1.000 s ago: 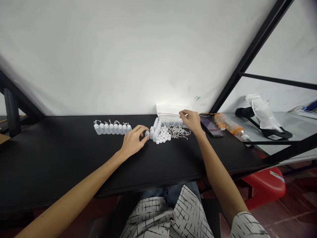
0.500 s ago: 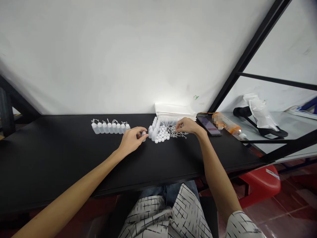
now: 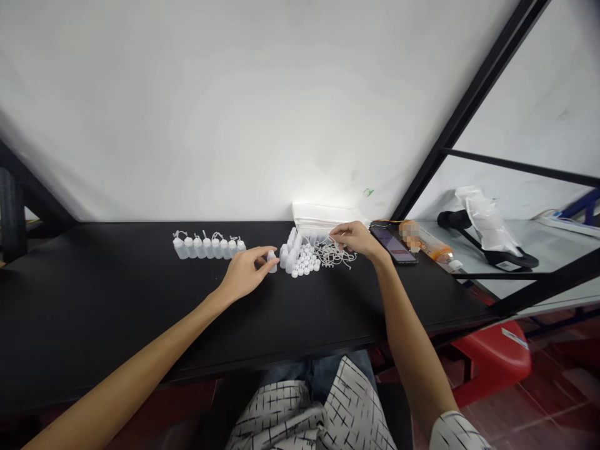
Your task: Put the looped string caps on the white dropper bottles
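Observation:
My left hand (image 3: pixel 245 271) grips a small translucent plastic squeeze bottle (image 3: pixel 272 262) with a white top, upright between thumb and fingers. My right hand (image 3: pixel 352 238) is closed in a pinch at the far edge of a pile of thin white curly strands (image 3: pixel 334 254), its fingertips on one of them. Left of that pile lie several small round white caps (image 3: pixel 307 261). Beside the caps several bottles without strands (image 3: pixel 290 252) stand or lie close together. At left, a row of bottles (image 3: pixel 207 248) stands upright with strands on their tops.
Behind the pile is a stack of white sheets (image 3: pixel 323 216) against the wall. A phone (image 3: pixel 392 244) and an orange-labelled drink bottle (image 3: pixel 434 247) lie to the right. A black frame (image 3: pixel 462 125) rises at the table's right end, with a red stool (image 3: pixel 497 356) below.
My right hand has shifted slightly left over the strands, fingers pinched. The left hand keeps its bottle, which now shows more clearly. The view has tilted a little upward.

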Available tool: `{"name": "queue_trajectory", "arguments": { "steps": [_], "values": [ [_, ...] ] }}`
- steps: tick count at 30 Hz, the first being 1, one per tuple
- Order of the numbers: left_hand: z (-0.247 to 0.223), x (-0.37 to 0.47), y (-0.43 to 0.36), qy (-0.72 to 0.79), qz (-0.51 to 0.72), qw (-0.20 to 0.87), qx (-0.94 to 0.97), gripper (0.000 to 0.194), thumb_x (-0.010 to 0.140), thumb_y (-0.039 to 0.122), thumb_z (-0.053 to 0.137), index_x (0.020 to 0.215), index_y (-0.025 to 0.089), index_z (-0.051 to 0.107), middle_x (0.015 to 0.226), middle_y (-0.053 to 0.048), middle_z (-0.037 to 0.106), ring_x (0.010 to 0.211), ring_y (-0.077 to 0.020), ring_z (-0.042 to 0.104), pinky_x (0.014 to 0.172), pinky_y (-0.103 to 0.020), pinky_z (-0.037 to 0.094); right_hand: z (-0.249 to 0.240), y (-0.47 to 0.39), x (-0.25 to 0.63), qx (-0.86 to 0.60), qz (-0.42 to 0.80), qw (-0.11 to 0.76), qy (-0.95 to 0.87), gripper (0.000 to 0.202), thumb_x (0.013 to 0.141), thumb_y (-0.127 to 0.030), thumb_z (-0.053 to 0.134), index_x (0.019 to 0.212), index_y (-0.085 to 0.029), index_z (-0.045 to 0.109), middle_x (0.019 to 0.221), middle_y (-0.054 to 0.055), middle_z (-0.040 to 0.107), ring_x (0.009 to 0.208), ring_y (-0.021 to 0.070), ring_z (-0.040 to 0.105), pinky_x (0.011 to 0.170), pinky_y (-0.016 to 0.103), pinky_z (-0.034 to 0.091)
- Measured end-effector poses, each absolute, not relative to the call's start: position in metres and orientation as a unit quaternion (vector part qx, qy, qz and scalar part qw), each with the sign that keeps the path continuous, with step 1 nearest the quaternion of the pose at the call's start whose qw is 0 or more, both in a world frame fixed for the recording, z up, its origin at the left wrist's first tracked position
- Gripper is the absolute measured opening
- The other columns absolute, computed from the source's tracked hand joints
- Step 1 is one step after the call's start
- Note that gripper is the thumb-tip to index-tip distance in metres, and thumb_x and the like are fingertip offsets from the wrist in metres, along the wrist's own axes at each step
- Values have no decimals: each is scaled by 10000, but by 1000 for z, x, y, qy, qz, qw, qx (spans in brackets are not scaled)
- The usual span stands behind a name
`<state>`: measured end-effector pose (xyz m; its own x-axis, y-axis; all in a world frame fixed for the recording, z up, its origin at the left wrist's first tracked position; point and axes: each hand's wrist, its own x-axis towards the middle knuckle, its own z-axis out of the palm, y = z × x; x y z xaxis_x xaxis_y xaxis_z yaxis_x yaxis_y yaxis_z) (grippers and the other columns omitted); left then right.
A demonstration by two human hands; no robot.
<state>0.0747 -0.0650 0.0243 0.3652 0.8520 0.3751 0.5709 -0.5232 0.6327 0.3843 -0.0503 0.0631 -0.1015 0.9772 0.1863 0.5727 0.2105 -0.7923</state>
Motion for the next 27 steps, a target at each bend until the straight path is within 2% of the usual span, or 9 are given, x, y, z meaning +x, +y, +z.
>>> {"name": "queue_trajectory", "arguments": {
  "steps": [5,8,12,17,22,27],
  "values": [
    [36,80,-77,368,385,242,811,418,949,437,451,1245,193,619,819,-25,568,565,-105,480,509,-230,418,69,-63,353,-468,407,396,-677,247,706,-345,732,820,-126,725,606,27,655,462,106,561,384,206,410],
    [36,84,-83,335,388,273,814,384,914,418,532,1224,204,604,864,-32,587,650,-121,535,523,-219,445,70,-73,327,-407,448,408,-683,236,708,-322,748,849,-135,713,647,21,670,458,100,572,387,197,404],
    [32,87,-85,339,402,294,798,341,830,394,662,1105,214,573,872,-22,626,690,-128,569,511,-203,427,68,-83,300,-402,443,401,-694,188,729,-308,735,802,-140,695,577,-1,635,441,102,573,381,189,355],
    [31,86,-85,338,404,279,803,247,826,382,675,940,202,550,767,24,603,551,-79,488,498,-198,390,62,-86,286,-400,430,412,-697,159,750,-285,690,807,-138,714,560,8,624,475,117,576,400,200,348],
    [30,85,-83,348,415,255,801,235,845,408,653,885,197,559,578,76,505,468,-66,400,489,-203,353,60,-88,285,-380,417,414,-714,160,788,-272,634,826,-161,743,606,11,634,519,120,568,470,229,424],
    [32,86,-84,344,430,264,792,225,860,399,637,895,185,577,587,61,535,464,-68,420,470,-203,346,66,-93,285,-372,409,394,-734,217,838,-283,597,911,-152,754,607,15,635,520,117,563,475,225,426]
  ]
}}
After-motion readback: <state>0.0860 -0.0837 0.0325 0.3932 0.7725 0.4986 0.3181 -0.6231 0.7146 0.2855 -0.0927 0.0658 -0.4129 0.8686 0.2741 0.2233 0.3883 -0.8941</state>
